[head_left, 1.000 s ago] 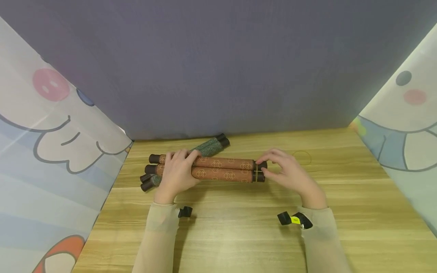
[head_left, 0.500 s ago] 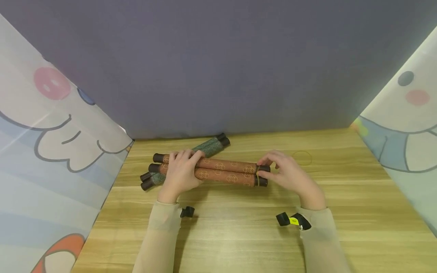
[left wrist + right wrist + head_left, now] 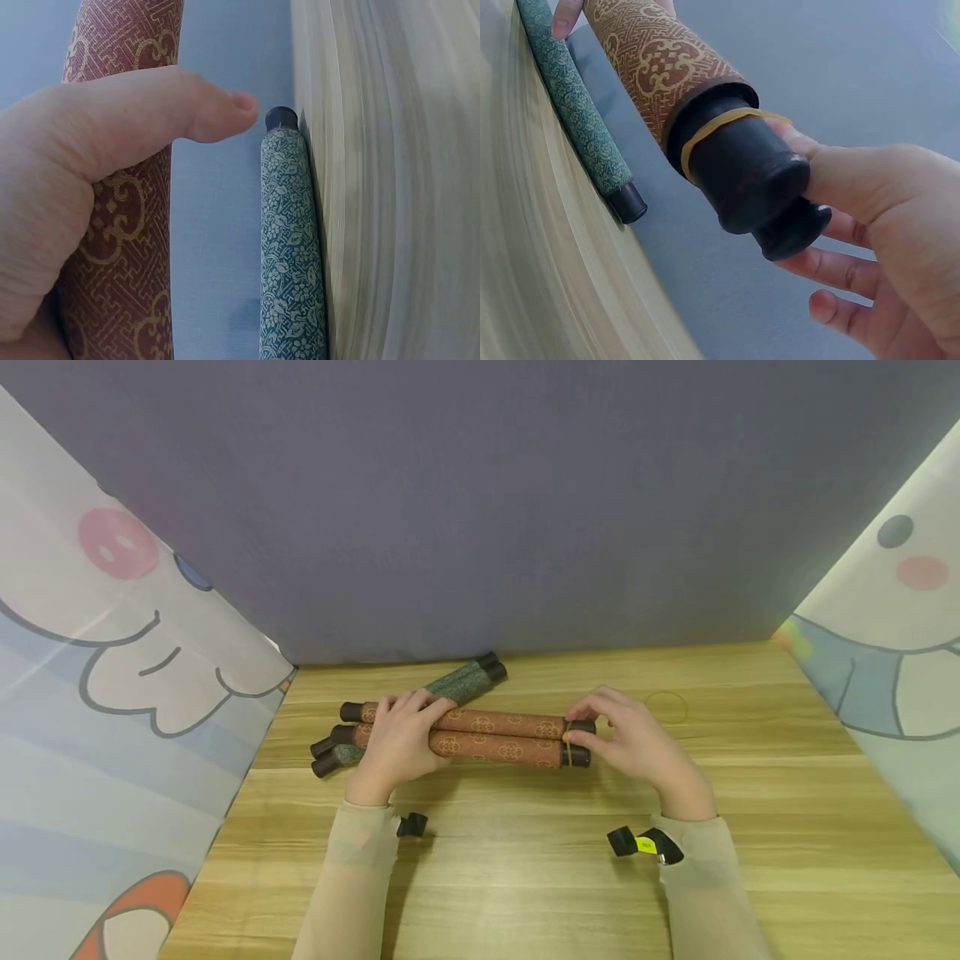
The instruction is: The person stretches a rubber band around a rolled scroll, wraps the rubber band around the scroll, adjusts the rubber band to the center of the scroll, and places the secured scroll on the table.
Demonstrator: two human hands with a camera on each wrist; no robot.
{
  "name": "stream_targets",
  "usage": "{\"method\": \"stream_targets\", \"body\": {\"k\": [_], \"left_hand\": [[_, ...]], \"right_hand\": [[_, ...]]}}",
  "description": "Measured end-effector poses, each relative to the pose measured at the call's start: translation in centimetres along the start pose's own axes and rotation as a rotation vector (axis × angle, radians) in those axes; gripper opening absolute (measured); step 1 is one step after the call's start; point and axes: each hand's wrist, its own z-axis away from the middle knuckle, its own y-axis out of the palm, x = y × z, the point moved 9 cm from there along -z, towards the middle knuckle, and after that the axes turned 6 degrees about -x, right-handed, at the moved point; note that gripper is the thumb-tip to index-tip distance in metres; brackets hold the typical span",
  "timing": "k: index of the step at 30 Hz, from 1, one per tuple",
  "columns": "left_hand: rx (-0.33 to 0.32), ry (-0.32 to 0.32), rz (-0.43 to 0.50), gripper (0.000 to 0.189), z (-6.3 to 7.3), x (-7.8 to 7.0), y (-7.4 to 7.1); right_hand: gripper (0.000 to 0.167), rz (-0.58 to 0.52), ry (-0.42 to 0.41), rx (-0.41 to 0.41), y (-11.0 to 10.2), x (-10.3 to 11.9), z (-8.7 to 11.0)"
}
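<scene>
Two red-brown scrolls (image 3: pixel 498 747) with gold patterns and black end knobs lie side by side in the head view, raised over the table. My left hand (image 3: pixel 401 735) grips them near their left ends, its thumb across the patterned cloth in the left wrist view. A yellow rubber band (image 3: pixel 720 127) loops around the black knobs at the right ends. My right hand (image 3: pixel 637 743) pinches this band at the knobs between thumb and fingers. Behind and partly under the red-brown pair, two green patterned scrolls (image 3: pixel 461 683) lie slanted on the table.
A second, thin yellow rubber band (image 3: pixel 666 707) lies on the wooden table (image 3: pixel 495 860) to the right. A grey panel (image 3: pixel 510 527) rises along the table's back edge. Cartoon-printed sheets (image 3: pixel 112 693) stand at the left and right sides.
The red-brown scrolls have shifted slightly right with my left hand. The band showed as two strands at the knobs earlier and now shows as one. The green scrolls stay put.
</scene>
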Motion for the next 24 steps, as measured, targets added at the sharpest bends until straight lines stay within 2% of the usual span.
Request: {"method": "stream_targets", "body": {"k": [8, 13, 19, 24], "left_hand": [[-0.009, 0.009, 0.009, 0.081, 0.0, -0.4, -0.2], [-0.045, 0.036, 0.011, 0.08, 0.1, -1.0, -0.8], [-0.089, 0.03, -0.014, 0.084, 0.1, -1.2, -1.7], [-0.073, 0.069, -0.022, 0.081, -0.2, -1.9, -1.0]], "right_hand": [[0.026, -0.01, -0.016, -0.027, -0.4, 0.0, 0.0], [0.025, 0.013, -0.046, -0.117, -1.0, 0.3, -0.1], [0.023, 0.035, -0.067, -0.217, -1.7, 0.8, -0.5], [0.016, 0.057, -0.049, -0.242, -2.0, 1.0, -0.6]]}}
